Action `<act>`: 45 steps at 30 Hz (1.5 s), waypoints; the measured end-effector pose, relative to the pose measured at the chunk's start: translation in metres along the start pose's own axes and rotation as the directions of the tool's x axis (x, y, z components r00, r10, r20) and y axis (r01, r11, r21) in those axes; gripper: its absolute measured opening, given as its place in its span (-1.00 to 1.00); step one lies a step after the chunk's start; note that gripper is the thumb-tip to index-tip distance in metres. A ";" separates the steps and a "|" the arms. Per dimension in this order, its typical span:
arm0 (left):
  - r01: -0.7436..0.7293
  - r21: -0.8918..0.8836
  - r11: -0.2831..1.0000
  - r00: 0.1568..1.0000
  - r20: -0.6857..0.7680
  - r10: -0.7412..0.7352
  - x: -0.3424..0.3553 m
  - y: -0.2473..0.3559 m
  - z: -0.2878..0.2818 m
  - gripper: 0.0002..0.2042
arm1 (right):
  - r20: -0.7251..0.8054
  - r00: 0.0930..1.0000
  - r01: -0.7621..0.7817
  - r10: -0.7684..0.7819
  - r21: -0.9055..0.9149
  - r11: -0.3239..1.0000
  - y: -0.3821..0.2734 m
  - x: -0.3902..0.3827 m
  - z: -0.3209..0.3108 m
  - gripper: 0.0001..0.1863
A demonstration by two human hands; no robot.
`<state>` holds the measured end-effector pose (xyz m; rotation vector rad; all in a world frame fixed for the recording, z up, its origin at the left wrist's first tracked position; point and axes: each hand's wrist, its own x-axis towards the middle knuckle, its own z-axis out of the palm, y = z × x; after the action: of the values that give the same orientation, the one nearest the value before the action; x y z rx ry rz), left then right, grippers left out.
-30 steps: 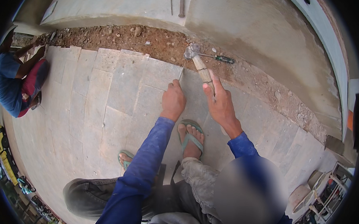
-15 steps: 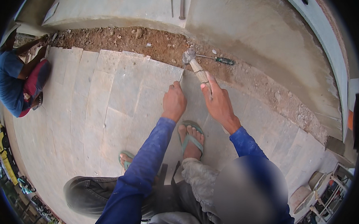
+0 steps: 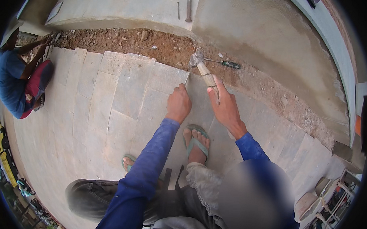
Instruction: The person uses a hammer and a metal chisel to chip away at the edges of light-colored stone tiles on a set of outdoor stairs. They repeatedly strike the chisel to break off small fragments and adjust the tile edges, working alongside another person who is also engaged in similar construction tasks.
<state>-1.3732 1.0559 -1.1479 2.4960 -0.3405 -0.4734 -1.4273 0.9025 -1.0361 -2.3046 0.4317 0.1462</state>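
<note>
My left hand (image 3: 179, 103) is closed on a thin metal rod (image 3: 187, 80) held at the edge of the pale floor tiles (image 3: 127, 83). My right hand (image 3: 224, 108) grips the wrapped wooden handle of a hammer (image 3: 207, 76), whose dusty metal head (image 3: 196, 57) is at the rod's upper end; whether they touch I cannot tell. Just behind the head, a screwdriver (image 3: 230, 64) with a dark green handle lies on a strip of reddish soil and rubble (image 3: 125, 40).
A co-worker (image 3: 19, 78) in a blue shirt squats at left by the soil strip. A thin bar (image 3: 178, 10) and a thicker one (image 3: 189, 9) lie on the concrete ledge (image 3: 114, 5). Yellow machinery (image 3: 5, 160) shows at far left, a metal frame (image 3: 340, 187) at lower right.
The hammer in my right hand has shifted a little, its head dropping slightly toward the rod. My left hand keeps its grip. The whole view has moved very slightly.
</note>
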 end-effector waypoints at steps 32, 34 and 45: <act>0.399 -0.543 0.739 0.899 0.074 -0.431 -0.092 -0.021 0.002 -0.64 | 0.113 0.977 -0.205 0.182 0.248 0.947 0.006 -0.035 0.025 -0.39; 0.258 -0.545 0.798 0.919 -0.115 -0.376 -0.091 -0.003 0.010 -0.58 | 0.129 0.974 -0.213 0.187 0.236 0.948 0.003 -0.035 0.022 -0.39; 0.376 -0.739 0.559 0.769 -0.089 -0.633 -0.047 0.010 0.022 -0.31 | 0.109 0.985 -0.157 0.135 0.229 0.961 -0.030 -0.030 0.023 -0.37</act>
<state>-1.4263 1.0534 -1.1472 1.8164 0.6523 -0.2822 -1.4446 0.9462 -1.0244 -2.0228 0.5423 0.2599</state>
